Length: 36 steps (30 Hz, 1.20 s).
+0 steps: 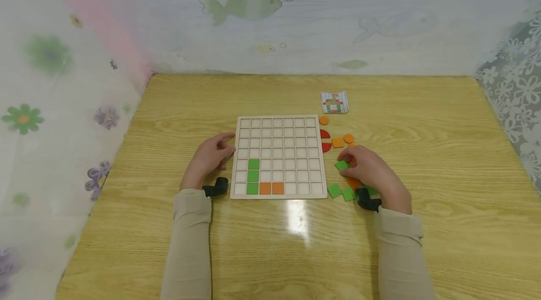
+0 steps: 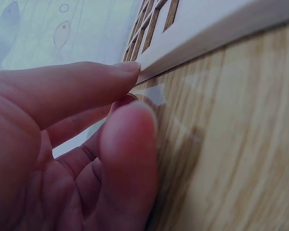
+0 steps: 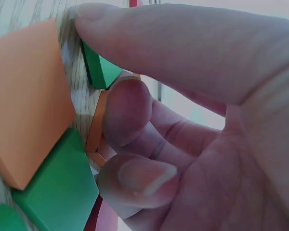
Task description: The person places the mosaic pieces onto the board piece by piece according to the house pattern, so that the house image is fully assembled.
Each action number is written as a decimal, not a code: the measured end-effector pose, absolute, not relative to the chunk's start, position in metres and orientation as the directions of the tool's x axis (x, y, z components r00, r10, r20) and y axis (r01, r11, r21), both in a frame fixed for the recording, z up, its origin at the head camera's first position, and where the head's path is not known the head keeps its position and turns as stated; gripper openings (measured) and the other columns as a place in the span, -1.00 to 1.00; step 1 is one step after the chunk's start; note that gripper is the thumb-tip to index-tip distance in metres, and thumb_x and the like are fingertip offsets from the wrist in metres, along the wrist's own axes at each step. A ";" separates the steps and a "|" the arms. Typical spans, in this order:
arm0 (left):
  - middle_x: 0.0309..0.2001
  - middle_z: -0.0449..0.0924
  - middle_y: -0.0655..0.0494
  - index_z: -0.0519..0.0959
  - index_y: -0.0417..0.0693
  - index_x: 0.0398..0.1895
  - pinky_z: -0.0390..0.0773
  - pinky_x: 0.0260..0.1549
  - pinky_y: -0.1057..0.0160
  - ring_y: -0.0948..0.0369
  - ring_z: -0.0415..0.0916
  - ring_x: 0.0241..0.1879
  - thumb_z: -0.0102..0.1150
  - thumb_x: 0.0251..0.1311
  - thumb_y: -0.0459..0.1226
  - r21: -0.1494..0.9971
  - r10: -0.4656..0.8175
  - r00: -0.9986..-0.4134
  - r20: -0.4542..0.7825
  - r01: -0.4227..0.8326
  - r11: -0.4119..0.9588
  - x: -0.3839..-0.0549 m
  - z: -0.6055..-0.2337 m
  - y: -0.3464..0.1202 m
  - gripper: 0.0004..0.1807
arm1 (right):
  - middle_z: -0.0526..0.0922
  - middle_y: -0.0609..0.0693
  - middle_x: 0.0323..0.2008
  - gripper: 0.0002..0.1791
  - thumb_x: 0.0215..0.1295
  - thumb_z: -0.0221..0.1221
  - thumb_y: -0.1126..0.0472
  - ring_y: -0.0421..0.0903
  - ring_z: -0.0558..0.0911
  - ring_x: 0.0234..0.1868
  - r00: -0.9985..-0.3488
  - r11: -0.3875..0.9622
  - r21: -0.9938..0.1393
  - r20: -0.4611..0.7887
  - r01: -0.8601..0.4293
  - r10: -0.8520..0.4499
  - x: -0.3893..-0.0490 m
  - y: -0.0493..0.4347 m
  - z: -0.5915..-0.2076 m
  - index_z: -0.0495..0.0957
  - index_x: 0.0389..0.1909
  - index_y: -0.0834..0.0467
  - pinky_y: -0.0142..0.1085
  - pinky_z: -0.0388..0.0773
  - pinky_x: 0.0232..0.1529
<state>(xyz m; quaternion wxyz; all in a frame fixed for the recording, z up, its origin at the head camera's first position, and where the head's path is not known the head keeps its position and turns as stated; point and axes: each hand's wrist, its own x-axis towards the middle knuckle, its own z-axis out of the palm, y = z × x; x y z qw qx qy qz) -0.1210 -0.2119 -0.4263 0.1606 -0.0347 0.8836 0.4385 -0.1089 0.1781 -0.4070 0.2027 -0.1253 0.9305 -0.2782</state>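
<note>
A square grid board point(image 1: 277, 153) lies on the table, with three green tiles point(image 1: 253, 176) stacked in one column and two orange tiles point(image 1: 271, 188) beside the lowest. Against its left edge rests my left hand point(image 1: 210, 155), fingertips touching the rim and nothing held. In the left wrist view the index fingertip meets the pale board edge point(image 2: 207, 36). My right hand point(image 1: 367, 168) pinches a green square tile point(image 1: 341, 165) between thumb and fingers, right of the board. The right wrist view shows that tile point(image 3: 100, 70) partly hidden by the thumb.
Loose green squares point(image 1: 335, 190), an orange square point(image 1: 337, 142), orange discs point(image 1: 348, 138) and red half-discs point(image 1: 325, 140) lie right of the board, some under the right hand. A small printed pattern card point(image 1: 335, 102) sits behind them. A patterned curtain point(image 1: 253, 46) hangs at the table's back edge.
</note>
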 end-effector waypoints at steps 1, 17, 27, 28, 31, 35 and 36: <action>-0.25 0.39 0.01 0.30 0.15 0.21 0.51 -0.59 0.22 0.14 0.43 -0.64 0.07 0.20 -0.17 0.763 0.078 -0.946 -0.314 -0.203 0.613 -0.121 -0.426 -0.212 -0.52 | 0.47 0.07 -0.25 -0.71 0.06 0.24 0.22 0.00 0.39 -0.24 -0.887 0.816 -0.566 -0.309 -0.119 -0.344 -0.109 0.178 -0.407 0.50 -0.16 0.17 -0.12 0.35 -0.16; -0.24 0.38 0.01 0.30 0.19 0.22 0.51 -0.58 0.21 0.13 0.41 -0.61 0.06 0.20 -0.17 0.764 0.066 -0.937 -0.344 -0.238 0.600 -0.119 -0.427 -0.212 -0.52 | 0.46 -0.01 -0.36 -0.74 0.07 0.24 0.18 -0.06 0.39 -0.31 -0.885 0.788 -0.607 -0.303 -0.106 -0.353 -0.108 0.170 -0.409 0.49 -0.20 0.11 -0.24 0.34 -0.27; -0.26 0.39 0.01 0.30 0.15 0.22 0.51 -0.58 0.22 0.13 0.44 -0.62 0.07 0.20 -0.19 0.761 0.075 -0.944 -0.320 -0.210 0.614 -0.122 -0.426 -0.212 -0.51 | 0.56 -0.07 -0.33 -0.84 0.16 0.17 0.08 -0.12 0.49 -0.29 -0.907 0.770 -0.631 -0.260 -0.099 -0.330 -0.106 0.165 -0.407 0.54 -0.26 0.02 -0.21 0.39 -0.21; -0.26 0.39 0.01 0.30 0.15 0.22 0.51 -0.58 0.22 0.13 0.44 -0.62 0.07 0.20 -0.19 0.761 0.076 -0.944 -0.320 -0.208 0.615 -0.122 -0.426 -0.212 -0.51 | 0.56 -0.07 -0.34 -0.84 0.16 0.17 0.07 -0.12 0.49 -0.30 -0.908 0.763 -0.638 -0.253 -0.104 -0.335 -0.106 0.163 -0.407 0.55 -0.27 0.03 -0.21 0.39 -0.22; -0.26 0.40 0.01 0.30 0.15 0.22 0.50 -0.58 0.22 0.13 0.44 -0.63 0.06 0.20 -0.19 0.759 0.080 -0.944 -0.320 -0.205 0.618 -0.122 -0.425 -0.212 -0.52 | 0.57 -0.10 -0.37 -0.84 0.14 0.19 0.04 -0.15 0.49 -0.33 -0.906 0.736 -0.668 -0.240 -0.107 -0.349 -0.105 0.157 -0.407 0.57 -0.31 0.00 -0.25 0.40 -0.26; -0.26 0.40 0.01 0.30 0.15 0.22 0.50 -0.58 0.21 0.12 0.44 -0.63 0.06 0.20 -0.19 0.760 0.078 -0.945 -0.317 -0.204 0.616 -0.122 -0.425 -0.212 -0.52 | 0.58 -0.14 -0.41 -0.86 0.10 0.21 0.00 -0.17 0.49 -0.36 -0.895 0.703 -0.703 -0.241 -0.105 -0.375 -0.104 0.146 -0.406 0.58 -0.36 -0.05 -0.27 0.41 -0.30; -0.26 0.40 0.01 0.30 0.15 0.22 0.50 -0.58 0.21 0.12 0.44 -0.63 0.06 0.20 -0.18 0.761 0.078 -0.945 -0.317 -0.205 0.616 -0.122 -0.425 -0.212 -0.52 | 0.58 -0.15 -0.42 -0.86 0.10 0.21 -0.01 -0.17 0.49 -0.37 -0.893 0.701 -0.704 -0.236 -0.114 -0.383 -0.104 0.144 -0.406 0.58 -0.37 -0.06 -0.28 0.42 -0.32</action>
